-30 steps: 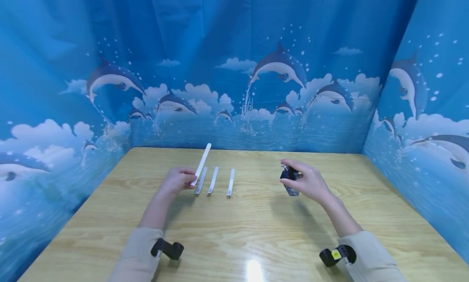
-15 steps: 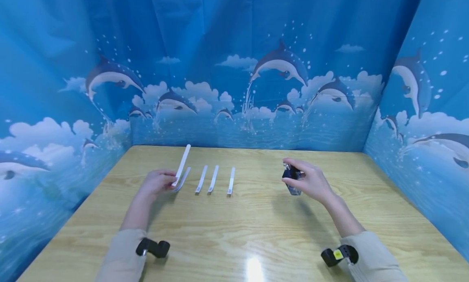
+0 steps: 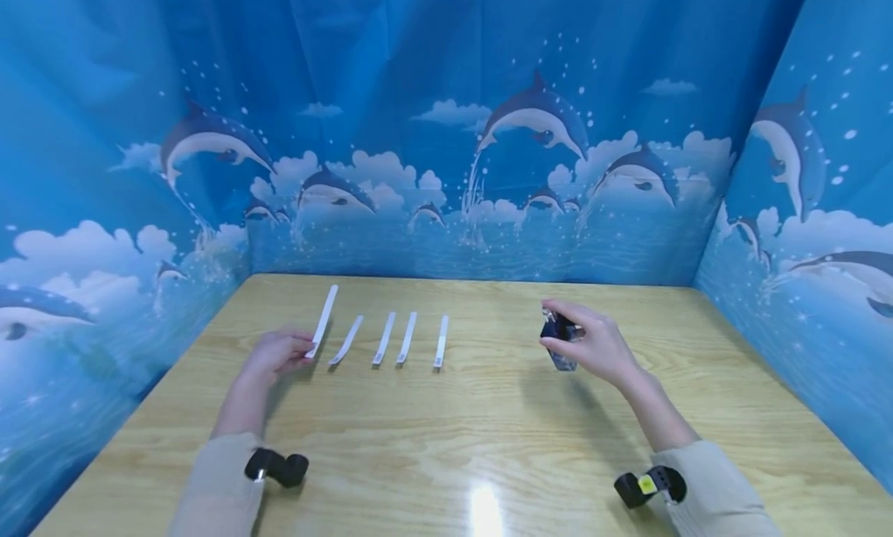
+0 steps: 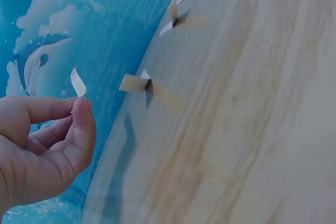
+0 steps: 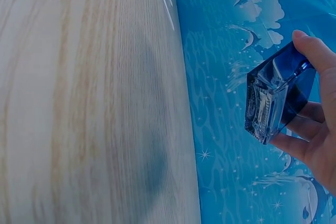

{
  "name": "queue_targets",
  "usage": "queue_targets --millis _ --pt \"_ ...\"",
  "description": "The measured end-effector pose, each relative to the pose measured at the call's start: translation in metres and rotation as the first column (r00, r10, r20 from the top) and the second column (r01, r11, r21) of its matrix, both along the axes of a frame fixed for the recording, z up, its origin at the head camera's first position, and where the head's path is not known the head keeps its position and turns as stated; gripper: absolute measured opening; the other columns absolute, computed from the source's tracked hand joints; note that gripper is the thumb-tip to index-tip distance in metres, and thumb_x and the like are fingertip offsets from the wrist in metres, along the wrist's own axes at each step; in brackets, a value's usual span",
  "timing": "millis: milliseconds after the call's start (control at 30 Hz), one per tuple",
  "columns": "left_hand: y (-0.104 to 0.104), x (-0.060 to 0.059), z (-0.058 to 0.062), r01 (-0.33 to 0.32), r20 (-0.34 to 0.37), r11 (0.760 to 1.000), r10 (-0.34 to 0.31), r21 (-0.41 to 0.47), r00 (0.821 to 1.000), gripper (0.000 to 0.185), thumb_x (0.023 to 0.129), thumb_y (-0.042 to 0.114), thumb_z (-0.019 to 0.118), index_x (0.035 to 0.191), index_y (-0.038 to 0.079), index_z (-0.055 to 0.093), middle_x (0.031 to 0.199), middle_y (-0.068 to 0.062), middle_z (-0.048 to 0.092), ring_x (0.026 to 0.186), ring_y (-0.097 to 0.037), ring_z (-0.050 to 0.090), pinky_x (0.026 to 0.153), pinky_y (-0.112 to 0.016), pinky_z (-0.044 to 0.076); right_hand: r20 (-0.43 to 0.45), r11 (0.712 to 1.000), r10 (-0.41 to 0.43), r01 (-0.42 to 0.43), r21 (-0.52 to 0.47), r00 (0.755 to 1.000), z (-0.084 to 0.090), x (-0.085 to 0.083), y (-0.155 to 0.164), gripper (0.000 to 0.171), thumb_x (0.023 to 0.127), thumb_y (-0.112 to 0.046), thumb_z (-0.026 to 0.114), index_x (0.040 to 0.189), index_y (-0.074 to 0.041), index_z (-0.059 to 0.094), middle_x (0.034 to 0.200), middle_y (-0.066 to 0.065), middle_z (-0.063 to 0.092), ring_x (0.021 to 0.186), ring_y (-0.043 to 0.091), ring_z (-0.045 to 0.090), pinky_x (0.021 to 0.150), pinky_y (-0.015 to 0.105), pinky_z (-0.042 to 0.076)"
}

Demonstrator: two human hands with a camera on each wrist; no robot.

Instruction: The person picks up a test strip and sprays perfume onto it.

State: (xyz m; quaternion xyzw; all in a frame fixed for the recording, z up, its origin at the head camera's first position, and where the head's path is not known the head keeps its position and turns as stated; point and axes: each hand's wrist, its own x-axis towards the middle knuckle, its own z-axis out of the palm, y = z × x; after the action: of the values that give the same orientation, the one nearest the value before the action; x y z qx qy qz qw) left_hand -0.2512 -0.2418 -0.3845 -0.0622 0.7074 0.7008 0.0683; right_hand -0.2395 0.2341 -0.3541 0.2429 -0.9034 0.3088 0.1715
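My left hand [image 3: 274, 355] pinches a narrow white paper strip [image 3: 322, 321] by its lower end, close over the table at the left. In the left wrist view, thumb and fingertip grip the strip [image 4: 78, 83], which stands up curved. Just right of that hand lies another curved paper strip [image 3: 346, 341]; several more lie in a row, including one [image 3: 383, 340] and a farther one [image 3: 441, 342]. My right hand [image 3: 596, 349] holds a dark blue faceted glass bottle [image 5: 281, 90], like a perfume bottle, above the table, thumb and fingers at opposite sides. Its clear thick base faces the right wrist camera.
The light wooden table [image 3: 432, 444] ends at the back against a blue curtain [image 3: 418, 242] printed with dolphins, which also covers the left and right sides. Black camera bands [image 3: 276, 467] sit on both sleeves.
My left hand has moved left, leaving one paper strip on the table and still pinching another. The right hand holds the bottle almost in the same spot.
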Motion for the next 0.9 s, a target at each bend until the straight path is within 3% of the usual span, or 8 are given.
queue_targets --millis 200,433,767,900 --pt "-0.008 -0.002 0.001 -0.023 0.034 1.000 0.023 0.016 0.999 0.036 0.085 -0.014 0.050 0.117 -0.027 0.040 0.070 -0.001 0.060 0.063 -0.010 0.061 0.063 -0.020 0.056 -0.006 1.000 -0.005 0.005 0.006 1.000 0.003 0.001 0.000 0.059 0.080 -0.025 0.074 0.133 -0.009 0.051 0.130 0.015 0.052 0.108 0.032 0.056 0.072 0.035 0.057" --pt "-0.017 -0.004 -0.008 -0.042 0.103 0.999 0.039 0.034 0.994 0.042 0.085 -0.013 0.049 0.123 -0.025 0.035 0.072 -0.001 0.060 0.064 -0.012 0.060 0.064 -0.021 0.056 0.002 1.000 -0.007 0.007 0.016 1.000 0.004 0.002 0.001 0.060 0.080 -0.027 0.073 0.133 -0.011 0.051 0.130 0.014 0.053 0.108 0.032 0.056 0.072 0.035 0.057" --pt "-0.015 -0.007 -0.012 -0.071 0.121 0.997 0.068 0.022 0.990 0.030 0.083 -0.016 0.051 0.111 -0.024 0.048 0.068 -0.002 0.062 0.060 -0.011 0.060 0.063 -0.021 0.056 0.024 1.000 -0.017 0.017 0.018 1.000 0.003 0.002 -0.001 0.060 0.080 -0.030 0.072 0.134 -0.012 0.050 0.130 0.014 0.052 0.108 0.032 0.055 0.072 0.037 0.057" --pt "-0.013 -0.008 -0.012 -0.050 0.116 0.999 0.050 -0.010 0.992 0.028 0.082 -0.017 0.049 0.108 -0.027 0.048 0.065 -0.003 0.060 0.058 -0.011 0.060 0.060 -0.020 0.055 0.004 1.000 -0.015 0.015 0.026 1.000 0.003 0.002 -0.001 0.060 0.080 -0.029 0.073 0.133 -0.011 0.051 0.130 0.014 0.053 0.108 0.032 0.055 0.071 0.036 0.057"
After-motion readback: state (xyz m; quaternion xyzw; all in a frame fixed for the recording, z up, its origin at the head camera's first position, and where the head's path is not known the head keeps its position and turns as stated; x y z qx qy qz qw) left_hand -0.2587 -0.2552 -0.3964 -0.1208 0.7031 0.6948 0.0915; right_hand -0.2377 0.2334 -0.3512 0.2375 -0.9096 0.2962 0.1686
